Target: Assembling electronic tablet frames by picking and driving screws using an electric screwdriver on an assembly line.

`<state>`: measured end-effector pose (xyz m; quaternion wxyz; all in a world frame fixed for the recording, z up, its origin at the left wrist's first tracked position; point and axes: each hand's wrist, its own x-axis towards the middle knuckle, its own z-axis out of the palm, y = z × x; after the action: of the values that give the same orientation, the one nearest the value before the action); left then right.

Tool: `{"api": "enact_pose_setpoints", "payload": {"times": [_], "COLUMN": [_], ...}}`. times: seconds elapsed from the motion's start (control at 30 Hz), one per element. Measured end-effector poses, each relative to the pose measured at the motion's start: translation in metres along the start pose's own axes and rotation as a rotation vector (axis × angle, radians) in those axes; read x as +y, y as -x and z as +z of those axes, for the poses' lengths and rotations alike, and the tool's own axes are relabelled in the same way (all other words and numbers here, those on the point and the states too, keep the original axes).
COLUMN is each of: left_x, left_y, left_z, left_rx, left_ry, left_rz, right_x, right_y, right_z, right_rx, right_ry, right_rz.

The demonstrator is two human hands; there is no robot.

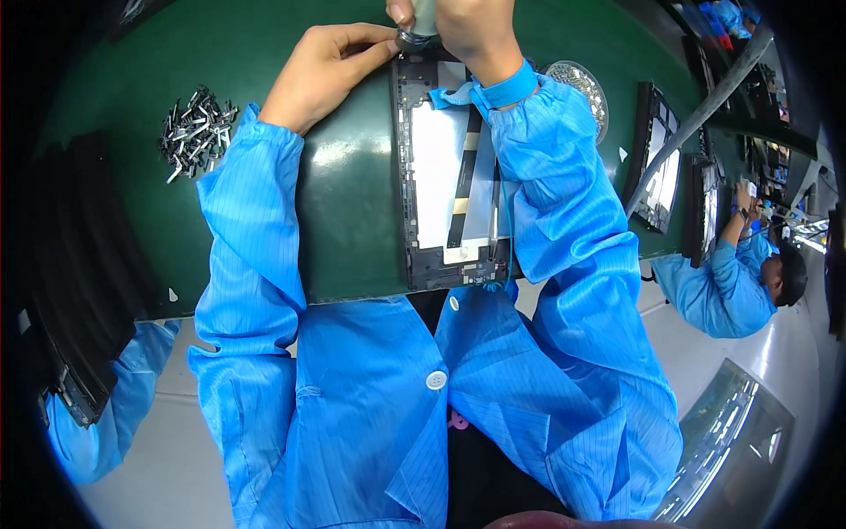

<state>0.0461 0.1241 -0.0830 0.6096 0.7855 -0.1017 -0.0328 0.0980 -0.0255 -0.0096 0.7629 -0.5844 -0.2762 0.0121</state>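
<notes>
Panel frame [454,167] lay flat on the green bench mat [352,194], long axis running near to far, near end at the bench edge in front of the person. Black border, pale sheet inside, dark and tan ribbon strips crossing it lengthwise.

Left hand [322,75] rested on the mat just left of the frame's far-left corner, fingers together and stretched right, tips touching that corner. It clamped nothing I could make out.

Right hand [467,31] was above the same far corner, closed round a grey cylindrical tool [423,18] pointing down at the frame; tool tip met the frame right beside the left fingertips. Top of the tool was cut off by the picture edge. Blue wrist strap [507,88] on the right wrist, its loose end over the frame's far part. Right sleeve covered the frame's right edge.

Pile of small metal screws [196,128] on the mat, well left of the frame. Round dish of small parts [582,88] just right of the right forearm.

Far right: more black-framed panels [656,167] standing on edge, a grey hose [705,110] slanting over them. A co-worker in blue [731,282] sat at the right. Another blue sleeve [97,423] at near left beside a dark rack [70,273].
</notes>
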Motion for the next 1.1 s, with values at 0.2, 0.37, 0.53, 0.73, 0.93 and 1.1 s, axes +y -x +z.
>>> {"api": "enact_pose_setpoints", "payload": {"times": [0.2,0.37,0.53,0.73,0.93,1.1], "left_x": [0.005,0.004,0.004,0.009,0.008,0.011], "left_y": [-0.001,0.001,0.001,0.002,0.002,0.002], "left_z": [0.004,0.005,0.005,0.006,0.007,0.007], "left_rx": [-0.002,0.03,0.012,0.018,0.038,0.041], "left_ry": [0.033,0.06,0.087,0.105,0.121,0.078], "left_rz": [-0.025,-0.017,-0.059,-0.082,-0.062,-0.054], "right_x": [0.014,0.017,0.018,0.022,0.014,0.003], "right_y": [0.003,0.006,0.008,0.004,0.005,0.01], "right_z": [-0.013,-0.008,-0.008,-0.016,-0.022,-0.016], "right_rx": [-0.084,-0.06,-0.054,-0.158,-0.148,-0.061], "right_ry": [-0.318,-0.527,-0.424,-0.352,-0.225,-0.225], "right_rz": [0.031,-0.092,-0.034,-0.095,-0.077,-0.014]}}
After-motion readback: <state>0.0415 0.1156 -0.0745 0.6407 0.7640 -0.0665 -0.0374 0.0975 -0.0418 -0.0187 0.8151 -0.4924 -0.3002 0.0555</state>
